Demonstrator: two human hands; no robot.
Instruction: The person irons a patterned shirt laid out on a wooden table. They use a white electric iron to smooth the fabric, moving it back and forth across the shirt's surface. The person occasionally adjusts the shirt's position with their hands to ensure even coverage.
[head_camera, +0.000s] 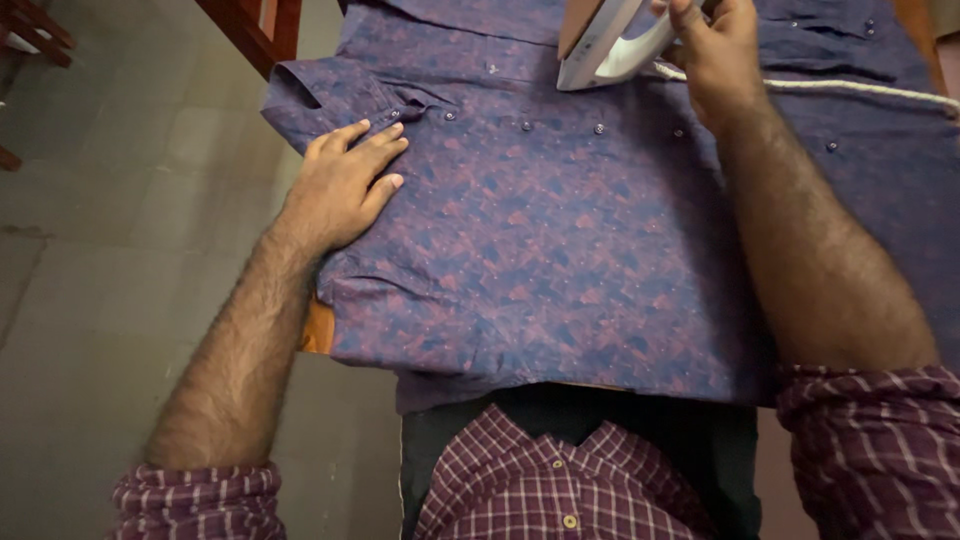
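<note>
On an ironing surface covered by a purple patterned shirt (560, 240), a person's left hand (345, 185) lies flat and released, fingers spread over the cloth near the collar end, pressing the fabric at the shirt's left edge. The right hand (715, 55) is clenched around the handle of a white iron (605, 45), which is tilted at the top of the view, above the row of small buttons (525, 125) running across the shirt. A pale cord (850, 88) trails from the iron across the cloth toward the right. The person's checked sleeves (870, 440) are rolled up, and a grey tiled floor (110, 250) shows on the left.
</note>
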